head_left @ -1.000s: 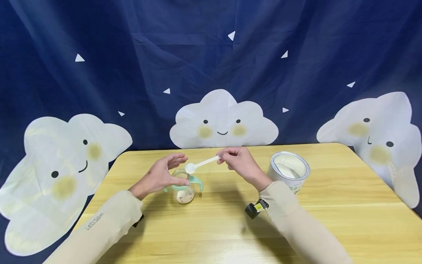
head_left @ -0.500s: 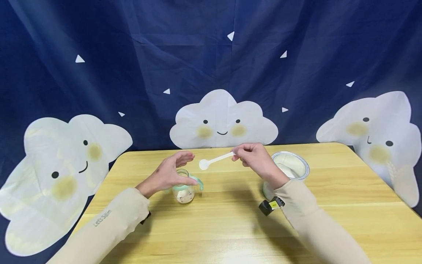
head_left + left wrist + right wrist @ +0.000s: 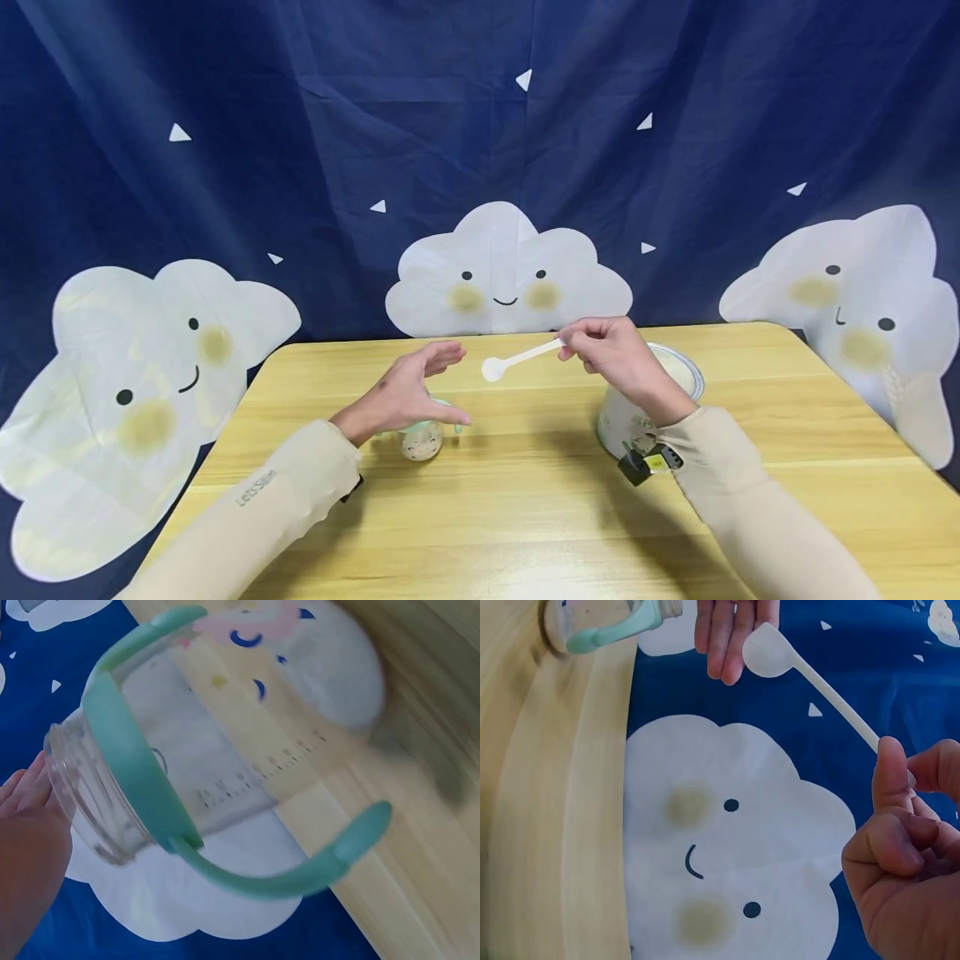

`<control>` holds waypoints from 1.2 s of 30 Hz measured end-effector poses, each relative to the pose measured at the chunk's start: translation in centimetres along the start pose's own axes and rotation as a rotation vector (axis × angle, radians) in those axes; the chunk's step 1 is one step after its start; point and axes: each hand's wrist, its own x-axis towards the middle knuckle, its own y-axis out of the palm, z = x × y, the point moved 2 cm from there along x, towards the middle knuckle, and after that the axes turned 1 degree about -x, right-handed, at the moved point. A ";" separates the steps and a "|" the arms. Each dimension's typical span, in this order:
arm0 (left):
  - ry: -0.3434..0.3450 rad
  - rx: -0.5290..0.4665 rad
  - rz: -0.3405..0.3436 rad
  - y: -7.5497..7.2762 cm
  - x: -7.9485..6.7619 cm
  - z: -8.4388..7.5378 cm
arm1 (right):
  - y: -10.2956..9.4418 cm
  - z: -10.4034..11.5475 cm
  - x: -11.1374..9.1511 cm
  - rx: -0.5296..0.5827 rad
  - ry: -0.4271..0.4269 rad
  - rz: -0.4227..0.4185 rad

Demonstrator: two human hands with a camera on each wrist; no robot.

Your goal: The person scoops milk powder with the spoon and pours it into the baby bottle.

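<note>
My right hand (image 3: 617, 357) pinches the handle end of a white measuring scoop (image 3: 521, 358), its bowl pointing left over the table. In the right wrist view, thumb and finger grip the scoop's (image 3: 832, 694) thin handle. My left hand (image 3: 411, 387) is held in a C shape above a clear baby bottle (image 3: 422, 442), thumb and fingers apart, nothing between them. The left wrist view shows the bottle (image 3: 247, 765) without a cap, with a mint-green collar, two side handles and measuring marks. White powder lies at its bottom. A powder tin (image 3: 626, 421) stands partly behind my right wrist.
The wooden table (image 3: 525, 517) carries the bottle on the left and the open tin on the right. A dark blue curtain (image 3: 450, 125) printed with clouds hangs right behind the table's far edge.
My right hand has moved right with the scoop, away from the bottle and in front of the tin. The left hand has drifted slightly right, still spread. The bottle stays put.
</note>
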 end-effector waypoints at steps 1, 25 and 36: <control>0.002 -0.003 0.002 0.1 0.1 -0.1 | -0.2 0.0 -0.1 -0.002 -0.003 -0.002; 0.012 -0.042 0.009 2.4 1.9 -1.5 | -5.1 -0.3 -1.8 -0.049 -0.002 -0.065; 0.020 -0.064 -0.010 3.6 2.9 -2.3 | -7.3 -0.8 -2.6 -0.104 -0.008 -0.109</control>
